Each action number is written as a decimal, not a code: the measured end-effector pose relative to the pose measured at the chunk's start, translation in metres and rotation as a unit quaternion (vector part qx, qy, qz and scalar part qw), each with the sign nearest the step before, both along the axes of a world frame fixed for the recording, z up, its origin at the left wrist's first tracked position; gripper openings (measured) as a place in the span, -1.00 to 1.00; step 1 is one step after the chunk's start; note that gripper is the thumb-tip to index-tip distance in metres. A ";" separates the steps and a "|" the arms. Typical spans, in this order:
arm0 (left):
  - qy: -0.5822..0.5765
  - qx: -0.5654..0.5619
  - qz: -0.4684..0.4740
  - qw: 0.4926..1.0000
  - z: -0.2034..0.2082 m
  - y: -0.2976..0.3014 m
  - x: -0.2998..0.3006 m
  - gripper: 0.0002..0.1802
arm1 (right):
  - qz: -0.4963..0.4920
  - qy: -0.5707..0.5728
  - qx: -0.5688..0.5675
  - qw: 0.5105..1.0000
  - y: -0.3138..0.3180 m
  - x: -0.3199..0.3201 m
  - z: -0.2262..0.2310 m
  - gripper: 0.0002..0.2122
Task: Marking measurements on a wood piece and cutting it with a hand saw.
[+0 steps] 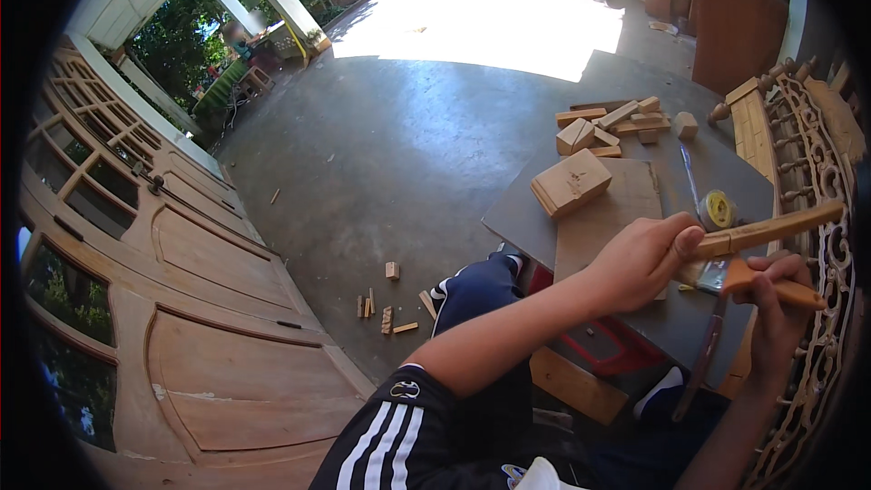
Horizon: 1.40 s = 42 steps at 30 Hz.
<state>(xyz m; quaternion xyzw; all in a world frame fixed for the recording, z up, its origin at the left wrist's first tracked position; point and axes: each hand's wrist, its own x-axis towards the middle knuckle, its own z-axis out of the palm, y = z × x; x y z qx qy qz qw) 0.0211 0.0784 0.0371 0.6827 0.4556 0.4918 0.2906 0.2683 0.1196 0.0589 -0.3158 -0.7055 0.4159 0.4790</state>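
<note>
My left hand [642, 259] is closed round one end of a wooden strip [780, 227], which points off to the right over the small grey table. My right hand [777, 298] grips the orange handle of a paintbrush [739, 278]. The brush's bristles are just below the strip, close to my left fingers; whether they touch the wood I cannot tell. Behind my hands stands an open round tin [717, 210] with something yellowish in it. A wooden block [572, 181] lies on a brown board [626, 204] left of the tin.
Several wood offcuts [617, 122] are piled on the far side of the table [517, 214]. A carved wooden frame [798, 163] borders the right. More scraps [387, 319] lie on the floor beside my knee. Wooden doors [240, 372] line the left. A person [243, 41] is far off.
</note>
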 end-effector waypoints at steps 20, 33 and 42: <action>-0.102 -0.125 -0.007 0.987 -0.013 -0.006 0.015 -0.50 | -0.063 0.069 0.078 0.992 -0.005 0.002 0.001 -0.60; -0.222 -0.214 -0.022 0.951 -0.014 -0.007 0.023 -0.44 | 0.042 0.061 -0.001 0.997 -0.016 0.003 0.010 -0.71; -0.225 -0.219 -0.004 0.950 -0.011 -0.006 0.015 -0.49 | -0.015 0.000 0.044 0.999 -0.002 0.002 0.008 -0.65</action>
